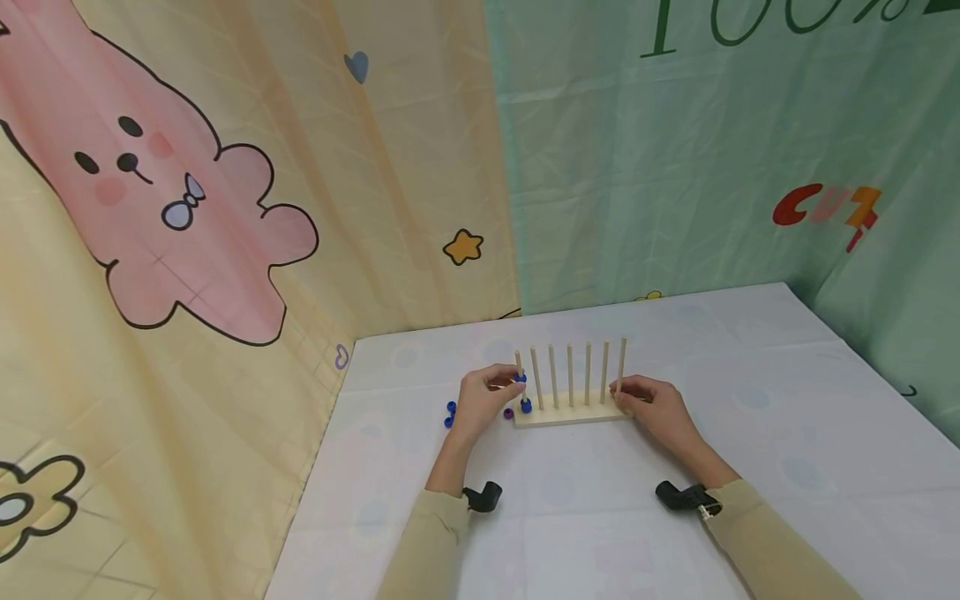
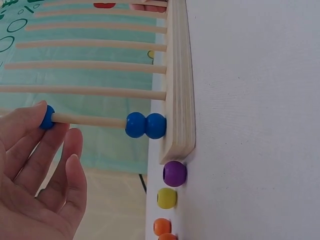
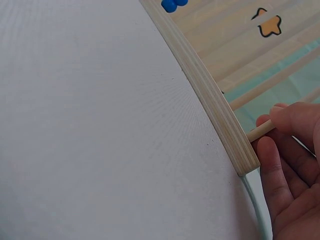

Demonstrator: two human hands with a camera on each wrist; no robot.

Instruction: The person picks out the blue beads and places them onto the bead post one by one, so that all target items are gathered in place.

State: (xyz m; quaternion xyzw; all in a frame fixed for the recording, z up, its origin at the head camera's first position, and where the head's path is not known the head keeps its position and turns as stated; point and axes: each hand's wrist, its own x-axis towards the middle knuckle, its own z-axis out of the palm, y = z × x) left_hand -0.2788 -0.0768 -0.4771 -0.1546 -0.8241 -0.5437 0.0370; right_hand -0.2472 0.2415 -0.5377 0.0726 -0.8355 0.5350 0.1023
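A wooden peg rack [image 1: 573, 415], a flat base with several upright pegs, stands on the table. My left hand [image 1: 478, 402] pinches a blue bead [image 2: 48, 117] between thumb and fingers, partway up the leftmost peg [image 2: 90, 120]. Two more blue beads [image 2: 136, 125] sit stacked at the foot of that same peg. At the other end, the rightmost peg [image 1: 622, 365] is pinched low down, just above the base, by my right hand [image 1: 657, 412]. The other pegs carry no beads.
Beside the rack's left end lie a purple bead [image 2: 174, 174], a yellow bead [image 2: 167, 198] and orange beads [image 2: 162, 226]. Loose blue beads [image 1: 450, 422] rest left of my left hand. A white cloth covers the table [image 1: 570, 517]; printed curtains [image 1: 420, 167] hang behind and at the sides.
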